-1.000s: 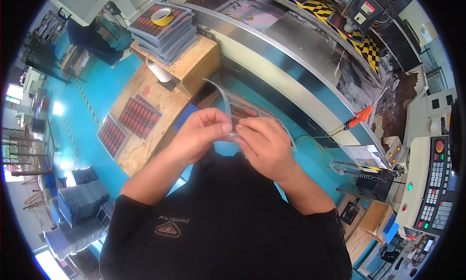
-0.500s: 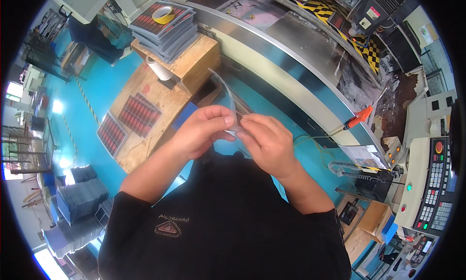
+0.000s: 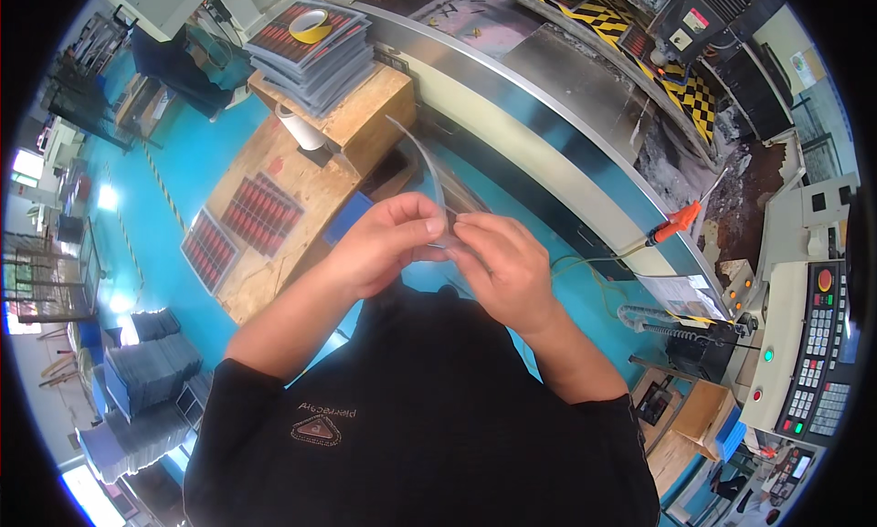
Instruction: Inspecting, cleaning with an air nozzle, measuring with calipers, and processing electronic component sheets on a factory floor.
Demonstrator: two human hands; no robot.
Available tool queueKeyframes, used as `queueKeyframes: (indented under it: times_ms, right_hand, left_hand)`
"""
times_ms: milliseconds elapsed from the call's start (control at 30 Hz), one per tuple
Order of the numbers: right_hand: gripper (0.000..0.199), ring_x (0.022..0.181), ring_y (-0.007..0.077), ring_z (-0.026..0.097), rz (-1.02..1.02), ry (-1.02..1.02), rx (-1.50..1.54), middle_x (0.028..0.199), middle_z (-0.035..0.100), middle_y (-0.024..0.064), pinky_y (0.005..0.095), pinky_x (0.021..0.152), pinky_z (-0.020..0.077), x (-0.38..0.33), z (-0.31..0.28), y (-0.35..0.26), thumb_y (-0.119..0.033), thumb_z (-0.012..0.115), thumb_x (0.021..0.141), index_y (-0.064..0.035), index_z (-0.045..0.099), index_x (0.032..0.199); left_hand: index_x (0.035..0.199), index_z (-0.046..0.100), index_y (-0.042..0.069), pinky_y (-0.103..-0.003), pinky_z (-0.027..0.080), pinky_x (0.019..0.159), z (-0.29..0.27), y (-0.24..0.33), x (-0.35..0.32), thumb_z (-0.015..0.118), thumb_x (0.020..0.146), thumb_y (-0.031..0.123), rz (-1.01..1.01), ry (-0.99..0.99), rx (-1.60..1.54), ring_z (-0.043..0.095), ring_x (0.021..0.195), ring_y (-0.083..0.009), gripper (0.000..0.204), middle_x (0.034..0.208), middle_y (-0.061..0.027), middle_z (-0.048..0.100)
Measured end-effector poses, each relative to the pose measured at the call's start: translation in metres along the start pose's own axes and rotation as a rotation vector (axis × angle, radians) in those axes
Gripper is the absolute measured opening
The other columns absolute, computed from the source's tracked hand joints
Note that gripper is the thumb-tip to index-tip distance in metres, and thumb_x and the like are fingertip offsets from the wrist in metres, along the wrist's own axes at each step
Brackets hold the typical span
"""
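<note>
In front of my chest, a thin, see-through plastic sheet (image 3: 429, 160) is seen almost edge-on, its long curved edge rising up and to the left. My left hand (image 3: 385, 241) pinches it between thumb and fingers. Close beside it, my right hand (image 3: 503, 264) is closed on the same sheet, thumb and fingertips pressed together. The fingertips of both hands nearly meet. The part of the sheet below the fingers is hard to make out.
A wooden bench (image 3: 242, 294) at left carries panels with red patterns (image 3: 262, 214), a white roll (image 3: 300, 129) and a stack of sheets (image 3: 315, 70) topped by yellow tape (image 3: 311, 26). A large machine (image 3: 548, 116) curves ahead; its keypad panel (image 3: 808, 363) and an orange-handled air gun (image 3: 674, 223) are right.
The sheet's upper end has tipped slightly up and to the left, and more of its face shows. Both hands keep their hold in nearly the same place.
</note>
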State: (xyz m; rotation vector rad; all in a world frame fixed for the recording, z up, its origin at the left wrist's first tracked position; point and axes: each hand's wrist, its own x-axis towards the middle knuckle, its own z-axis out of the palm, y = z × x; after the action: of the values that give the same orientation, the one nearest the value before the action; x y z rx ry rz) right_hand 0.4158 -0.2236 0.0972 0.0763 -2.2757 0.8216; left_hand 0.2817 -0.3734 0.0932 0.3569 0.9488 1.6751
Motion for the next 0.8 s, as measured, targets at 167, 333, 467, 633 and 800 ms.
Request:
queueKeyframes:
  times_ms: [167, 333, 467, 633, 800]
  right_hand:
    - [0.025, 0.087, 0.0304, 0.066, -0.005, 0.022, 0.002, 0.101, 0.068, 0.0123, 0.0366, 0.074, 0.0538, -0.001, -0.003, 0.002, -0.003, 0.077, 0.071, -0.0006, 0.068, 0.094]
    - [0.029, 0.087, 0.0289, 0.065, -0.069, 0.015, -0.059, 0.103, 0.065, 0.0103, 0.0363, 0.074, 0.0538, -0.004, -0.002, 0.007, -0.005, 0.077, 0.072, -0.0007, 0.066, 0.099]
    - [0.030, 0.087, 0.0290, 0.065, -0.089, 0.018, -0.064, 0.103, 0.064, 0.0112, 0.0360, 0.073, 0.0546, -0.004, -0.002, 0.010, -0.005, 0.077, 0.072, -0.0007, 0.066, 0.099]
    - [0.030, 0.089, 0.0298, 0.065, -0.066, 0.028, -0.035, 0.105, 0.064, 0.0117, 0.0374, 0.076, 0.0540, -0.001, -0.003, 0.010, -0.007, 0.077, 0.074, -0.0012, 0.066, 0.101]
    - [0.028, 0.093, 0.0310, 0.065, 0.033, 0.027, 0.109, 0.107, 0.066, 0.0133, 0.0375, 0.079, 0.0526, 0.004, -0.007, 0.012, -0.009, 0.077, 0.076, -0.0011, 0.066, 0.101]
  left_hand:
    - [0.097, 0.059, 0.009, -0.033, 0.052, 0.089, 0.006, -0.001, 0.002, 0.062, 0.095, 0.016, 0.035, -0.014, 0.050, 0.060, 0.095, -0.0119, 0.009, 0.097, 0.0004, 0.060]
    - [0.095, 0.058, 0.008, -0.033, 0.052, 0.090, 0.004, -0.003, 0.004, 0.063, 0.096, 0.017, 0.061, -0.041, 0.071, 0.060, 0.095, -0.0117, 0.010, 0.097, 0.0000, 0.059]
    - [0.094, 0.058, 0.007, -0.032, 0.052, 0.089, 0.002, -0.005, 0.006, 0.063, 0.096, 0.016, 0.071, -0.030, 0.103, 0.059, 0.095, -0.0112, 0.011, 0.097, 0.0002, 0.058]
    - [0.094, 0.059, 0.005, -0.031, 0.052, 0.088, 0.002, -0.009, 0.009, 0.063, 0.095, 0.016, 0.125, -0.013, 0.141, 0.059, 0.095, -0.0108, 0.011, 0.098, -0.0003, 0.059]
    - [0.098, 0.063, -0.001, -0.031, 0.051, 0.090, 0.010, -0.008, 0.010, 0.061, 0.096, 0.012, 0.243, -0.029, 0.216, 0.060, 0.100, -0.0131, 0.013, 0.116, -0.0070, 0.060]
